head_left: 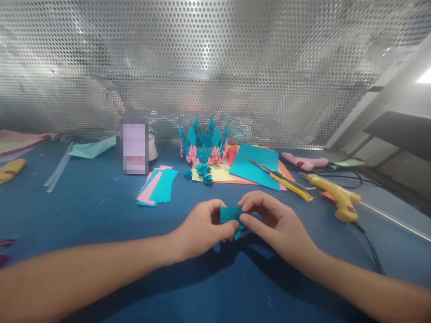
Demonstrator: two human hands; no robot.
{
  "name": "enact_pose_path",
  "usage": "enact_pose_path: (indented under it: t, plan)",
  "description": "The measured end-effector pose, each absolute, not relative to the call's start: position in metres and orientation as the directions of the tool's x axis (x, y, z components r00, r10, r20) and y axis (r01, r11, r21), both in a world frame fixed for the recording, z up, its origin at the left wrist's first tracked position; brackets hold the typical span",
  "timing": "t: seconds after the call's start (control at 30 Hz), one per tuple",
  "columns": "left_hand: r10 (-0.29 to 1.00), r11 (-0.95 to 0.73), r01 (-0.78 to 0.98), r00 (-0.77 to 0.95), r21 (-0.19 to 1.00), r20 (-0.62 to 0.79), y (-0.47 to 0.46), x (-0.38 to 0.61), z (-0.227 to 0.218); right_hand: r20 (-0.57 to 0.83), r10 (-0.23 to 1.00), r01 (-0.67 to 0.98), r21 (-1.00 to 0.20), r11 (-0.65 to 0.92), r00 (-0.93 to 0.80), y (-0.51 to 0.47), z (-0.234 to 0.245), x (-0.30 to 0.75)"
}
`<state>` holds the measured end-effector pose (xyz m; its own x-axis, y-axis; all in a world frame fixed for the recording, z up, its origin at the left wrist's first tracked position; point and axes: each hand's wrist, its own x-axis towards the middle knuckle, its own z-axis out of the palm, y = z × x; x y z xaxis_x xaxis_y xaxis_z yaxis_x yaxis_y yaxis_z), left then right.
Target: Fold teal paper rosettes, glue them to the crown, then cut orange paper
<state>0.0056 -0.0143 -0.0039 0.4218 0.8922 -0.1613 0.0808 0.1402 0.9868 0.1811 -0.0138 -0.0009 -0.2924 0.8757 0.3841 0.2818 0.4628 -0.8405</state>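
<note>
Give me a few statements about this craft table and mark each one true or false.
1. The left hand and right hand both pinch a folded teal paper piece. True.
2. The yellow glue gun lies to the left of the hands. False: it lies on the table to their right.
3. A teal and pink paper crown stands at the back, near the perforated metal wall. True.
4. The yellow-handled cutting tool stands upright in a cup. False: it lies flat, partly across a teal sheet.
</note>
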Motion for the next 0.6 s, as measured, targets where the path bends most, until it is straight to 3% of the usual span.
enact_pose_path:
  t: [0.1, 0.2, 0.37, 0.6]
  plan:
    - [0.886, 0.128, 0.115, 0.433, 0.985, -0.166, -0.0154, 0.005, -0.0055, 0.482, 0.812, 0.4, -0.708, 0.583, -0.33, -0.0122, -0.0021, 0.1831]
    - [0.885, 0.106, 0.148, 0.437, 0.983, -0.161, -0.0171, 0.0048, -0.0067, 0.485, 0.789, 0.462, -0.64, 0.614, -0.377, -0.0133, -0.0023, 0.184]
    - [0.899, 0.022, 0.233, 0.421, 0.972, -0.122, -0.0183, 0.0051, -0.0074, 0.507, 0.756, 0.454, -0.605, 0.655, -0.414, -0.0167, -0.0001, 0.1825]
    - [0.888, 0.082, 0.117, 0.442, 0.99, -0.126, -0.0183, 0.0051, -0.0084, 0.644, 0.621, 0.453, -0.436, 0.778, -0.447, -0.0168, 0.0039, 0.1844]
